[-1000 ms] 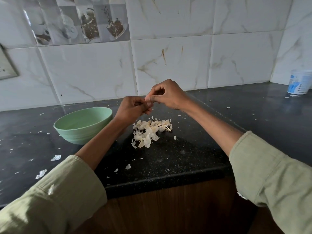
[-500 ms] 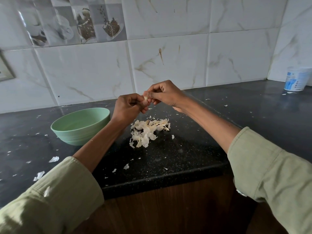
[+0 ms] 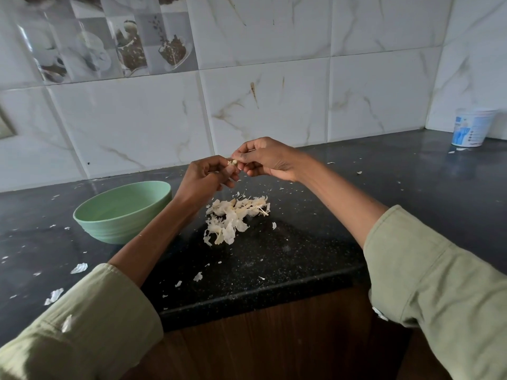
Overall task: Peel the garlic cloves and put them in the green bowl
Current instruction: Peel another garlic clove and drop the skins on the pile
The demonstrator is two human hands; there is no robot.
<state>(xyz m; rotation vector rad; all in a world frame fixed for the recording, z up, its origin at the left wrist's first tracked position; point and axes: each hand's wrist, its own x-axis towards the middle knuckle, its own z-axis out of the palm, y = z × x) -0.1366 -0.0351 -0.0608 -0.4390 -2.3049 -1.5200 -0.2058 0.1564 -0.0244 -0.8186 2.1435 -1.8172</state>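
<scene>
A small pale garlic clove point(image 3: 233, 162) is held above the black counter, pinched between the fingertips of my left hand point(image 3: 204, 177) and my right hand point(image 3: 263, 158). Both hands have curled fingers and meet at the clove. Most of the clove is hidden by the fingers. The green bowl point(image 3: 120, 212) stands on the counter to the left of my left forearm; its inside is only partly visible. Below the hands lies a heap of white garlic skins point(image 3: 234, 218).
Loose skin flakes point(image 3: 79, 268) are scattered over the counter point(image 3: 288, 259), mostly at the left and front edge. A white and blue plastic cup point(image 3: 472, 130) stands at the far right by the tiled wall. The counter's front edge runs above a wooden cabinet.
Both hands stay together at the clove, a little higher and more to the right relative to the heap of skins. The camera view has shifted slightly. The bowl and heap of skins have not moved.
</scene>
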